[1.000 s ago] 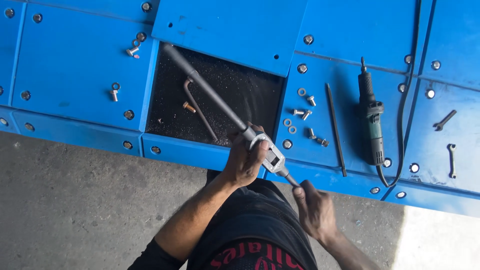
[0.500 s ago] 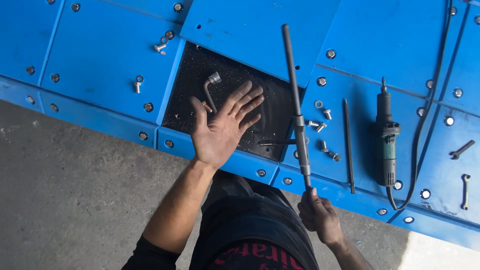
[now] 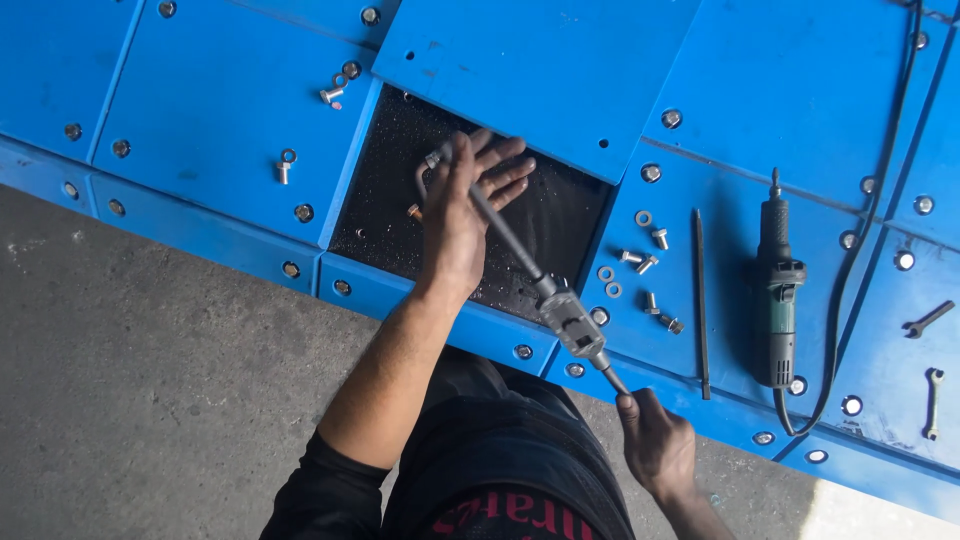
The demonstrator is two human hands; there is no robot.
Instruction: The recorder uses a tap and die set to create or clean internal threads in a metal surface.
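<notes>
A broad surface of bolted blue metal panels (image 3: pixel 800 90) carried everything, standing above a grey concrete floor (image 3: pixel 130 400). One panel was missing, leaving a dark, gritty rectangular opening (image 3: pixel 560 215). Loose silver bolts and washers (image 3: pixel 640 265) lay scattered on the blue just right of the opening, and a few more bolts (image 3: pixel 335 90) lay near its upper left corner. A thin dark metal rod (image 3: pixel 700 300) lay beside a dark green corded die grinder (image 3: pixel 777 290), whose black cable (image 3: pixel 880 200) trailed upward. Two small wrenches (image 3: pixel 930 320), possibly open-ended, lay at the far right.
</notes>
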